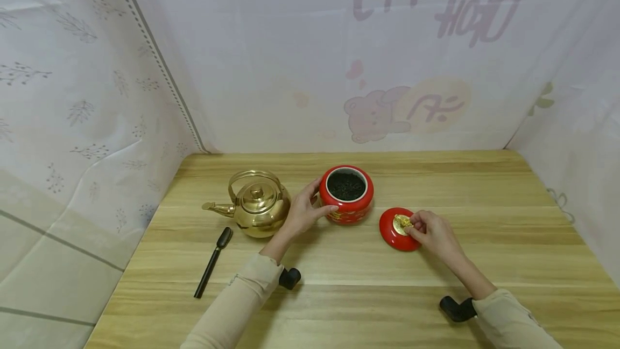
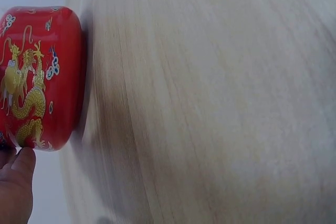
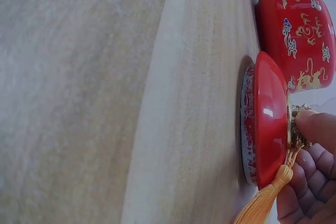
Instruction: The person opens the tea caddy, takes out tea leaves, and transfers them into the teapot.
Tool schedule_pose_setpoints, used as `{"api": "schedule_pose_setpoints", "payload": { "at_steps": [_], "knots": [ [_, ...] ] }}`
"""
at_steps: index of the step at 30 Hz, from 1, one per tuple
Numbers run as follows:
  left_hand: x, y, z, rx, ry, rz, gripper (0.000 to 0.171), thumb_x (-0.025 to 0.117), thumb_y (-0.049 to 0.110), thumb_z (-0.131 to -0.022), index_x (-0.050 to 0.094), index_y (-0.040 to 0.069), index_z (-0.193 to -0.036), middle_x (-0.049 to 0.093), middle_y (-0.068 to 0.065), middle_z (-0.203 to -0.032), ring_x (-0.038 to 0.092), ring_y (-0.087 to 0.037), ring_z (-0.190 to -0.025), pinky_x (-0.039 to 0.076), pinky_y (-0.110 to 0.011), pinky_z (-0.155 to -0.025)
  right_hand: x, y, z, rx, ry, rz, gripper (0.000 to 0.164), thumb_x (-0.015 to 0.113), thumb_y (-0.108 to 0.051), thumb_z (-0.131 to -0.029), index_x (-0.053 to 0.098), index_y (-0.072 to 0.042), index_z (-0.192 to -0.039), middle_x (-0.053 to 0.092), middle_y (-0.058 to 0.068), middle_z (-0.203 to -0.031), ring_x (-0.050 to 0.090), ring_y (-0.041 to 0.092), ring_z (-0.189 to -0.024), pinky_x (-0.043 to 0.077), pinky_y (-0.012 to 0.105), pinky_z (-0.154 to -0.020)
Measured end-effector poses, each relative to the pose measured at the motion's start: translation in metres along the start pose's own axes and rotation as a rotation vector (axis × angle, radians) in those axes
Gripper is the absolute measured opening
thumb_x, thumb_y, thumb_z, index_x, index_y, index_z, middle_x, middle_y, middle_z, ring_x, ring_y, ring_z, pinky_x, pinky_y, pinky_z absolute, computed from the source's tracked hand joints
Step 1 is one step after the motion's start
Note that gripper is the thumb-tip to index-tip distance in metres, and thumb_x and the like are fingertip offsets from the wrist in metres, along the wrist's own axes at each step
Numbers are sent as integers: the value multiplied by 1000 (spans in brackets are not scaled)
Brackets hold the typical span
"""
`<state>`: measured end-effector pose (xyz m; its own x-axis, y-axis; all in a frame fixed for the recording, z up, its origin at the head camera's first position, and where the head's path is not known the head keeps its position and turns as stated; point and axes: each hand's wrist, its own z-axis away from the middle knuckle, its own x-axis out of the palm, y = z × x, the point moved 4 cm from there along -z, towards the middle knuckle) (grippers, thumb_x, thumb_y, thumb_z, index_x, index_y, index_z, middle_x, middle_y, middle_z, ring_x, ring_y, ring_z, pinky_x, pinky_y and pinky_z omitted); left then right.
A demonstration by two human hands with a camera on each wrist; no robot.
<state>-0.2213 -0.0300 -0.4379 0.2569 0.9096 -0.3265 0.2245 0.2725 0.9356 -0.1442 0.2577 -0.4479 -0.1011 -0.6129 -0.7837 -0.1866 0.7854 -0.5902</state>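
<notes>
A round red tea jar (image 1: pixel 350 210) with gold dragons stands without its lid on the table, dark loose tea leaves (image 1: pixel 346 185) inside. My left hand (image 1: pixel 302 210) holds its left side, thumb at the front and fingers partly hidden behind. To the jar's right, my right hand (image 1: pixel 436 235) pinches the gold knob of the red lid (image 1: pixel 390 230) between thumb and fingers. From that knob hangs an orange tassel (image 3: pixel 266 199) in the right wrist view. The lid is level with the tabletop or just above it; I cannot tell which.
Left of the jar stands a brass teapot (image 1: pixel 261 211), its spout pointing left and its handle upright. A dark tea scoop (image 1: pixel 213 263) lies in front of it. The wooden table (image 1: pixel 368 306) meets patterned curtains (image 1: pixel 271 69) at the back and sides.
</notes>
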Motion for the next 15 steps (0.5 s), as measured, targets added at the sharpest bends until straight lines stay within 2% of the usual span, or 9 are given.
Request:
{"api": "schedule_pose_setpoints", "payload": {
  "at_steps": [7, 15],
  "knots": [
    [0, 1, 1, -1, -2, 17, 78, 78, 10, -76, 38, 1, -142, 45, -17, -142, 40, -27, -133, 38, -39, -106, 1, 1, 0, 15, -17, -26, 15, 75, 1, -75, 61, 1, -81, 58, 4, -73, 51, 12, -66, 43, 18, -54],
    [0, 2, 1, -16, 1, 10, 77, 79, 10, -76, 39, 2, -142, 46, -15, -141, 41, -24, -132, 37, -37, -107, -2, 2, -1, 4, 17, -69, 14, 73, 2, -76, 61, 2, -83, 59, 5, -75, 52, 9, -67, 47, 18, -56]
  ]
}}
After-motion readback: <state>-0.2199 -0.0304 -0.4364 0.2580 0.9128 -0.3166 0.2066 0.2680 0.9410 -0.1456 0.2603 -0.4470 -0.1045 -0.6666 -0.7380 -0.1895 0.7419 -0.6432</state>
